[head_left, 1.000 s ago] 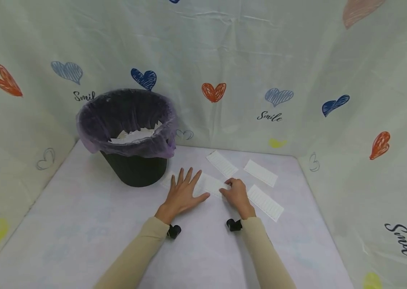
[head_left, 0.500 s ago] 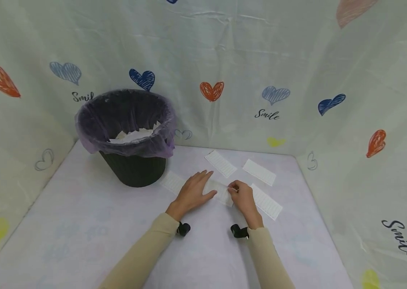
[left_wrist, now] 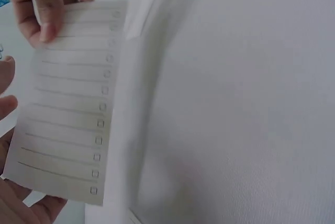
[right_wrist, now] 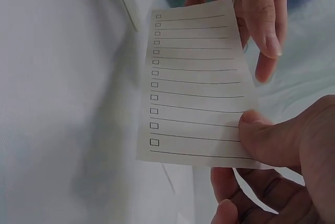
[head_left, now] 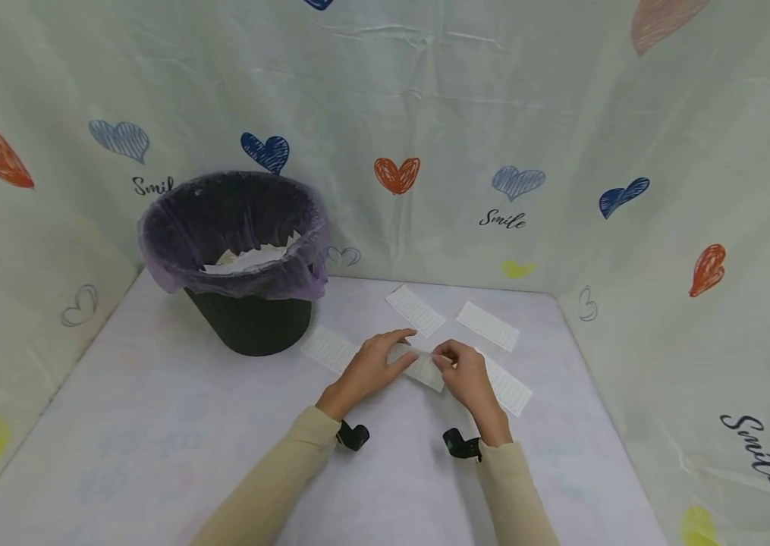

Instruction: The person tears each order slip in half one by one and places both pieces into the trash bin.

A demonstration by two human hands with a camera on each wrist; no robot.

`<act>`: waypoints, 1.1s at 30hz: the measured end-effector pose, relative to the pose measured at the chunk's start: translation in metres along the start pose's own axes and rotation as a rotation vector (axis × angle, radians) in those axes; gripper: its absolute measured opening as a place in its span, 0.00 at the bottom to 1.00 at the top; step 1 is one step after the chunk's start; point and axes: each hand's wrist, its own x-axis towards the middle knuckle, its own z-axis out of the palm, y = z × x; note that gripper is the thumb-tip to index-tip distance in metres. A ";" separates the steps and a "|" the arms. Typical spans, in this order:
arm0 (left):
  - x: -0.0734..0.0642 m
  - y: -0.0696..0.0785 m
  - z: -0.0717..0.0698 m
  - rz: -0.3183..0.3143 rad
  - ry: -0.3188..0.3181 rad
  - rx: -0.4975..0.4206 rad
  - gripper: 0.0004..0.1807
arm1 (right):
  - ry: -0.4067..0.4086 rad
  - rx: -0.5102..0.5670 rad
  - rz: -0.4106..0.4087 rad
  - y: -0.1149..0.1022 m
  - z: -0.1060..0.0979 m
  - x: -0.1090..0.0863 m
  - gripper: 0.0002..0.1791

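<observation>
Head view, ruled card above the worktop at my twelve o'clock, my right hand pinching one end, my left hand at the other, its grip I cannot tell.

Left hand loosely extended; right hand pinching
</observation>
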 end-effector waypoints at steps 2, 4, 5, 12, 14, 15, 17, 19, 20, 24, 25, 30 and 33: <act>-0.001 0.002 -0.001 -0.002 0.010 -0.071 0.23 | -0.004 0.007 -0.013 0.000 0.000 -0.001 0.04; -0.002 0.003 -0.003 0.009 0.033 -0.096 0.20 | -0.006 0.018 -0.028 0.000 0.001 -0.002 0.04; -0.003 0.004 -0.003 0.011 0.044 -0.100 0.19 | -0.006 0.026 -0.036 0.000 0.001 -0.002 0.04; -0.017 0.002 -0.008 -0.056 0.079 -0.106 0.12 | -0.011 0.073 -0.086 -0.001 0.010 -0.007 0.04; -0.021 -0.001 -0.010 -0.079 0.081 -0.095 0.11 | -0.015 0.083 -0.092 -0.002 0.013 -0.007 0.04; -0.024 -0.003 -0.010 -0.093 0.083 -0.093 0.11 | -0.020 0.088 -0.094 -0.003 0.015 -0.008 0.04; -0.029 -0.006 -0.011 -0.110 0.089 -0.086 0.10 | -0.034 0.103 -0.100 -0.004 0.020 -0.009 0.05; -0.033 -0.009 -0.012 -0.126 0.092 -0.091 0.10 | -0.048 0.127 -0.104 -0.005 0.024 -0.010 0.05; -0.036 -0.010 -0.013 -0.130 0.094 -0.093 0.11 | -0.057 0.139 -0.106 -0.006 0.026 -0.011 0.04; -0.045 -0.014 -0.015 -0.127 0.099 -0.108 0.10 | -0.076 0.172 -0.127 -0.008 0.034 -0.015 0.05; -0.046 -0.014 -0.015 -0.127 0.097 -0.111 0.10 | -0.077 0.171 -0.139 -0.009 0.035 -0.015 0.05; -0.054 -0.015 -0.016 -0.150 0.045 -0.160 0.08 | -0.084 0.148 -0.201 -0.011 0.042 -0.017 0.10; -0.058 -0.016 -0.015 -0.166 0.022 -0.179 0.07 | -0.101 0.140 -0.213 -0.012 0.045 -0.019 0.09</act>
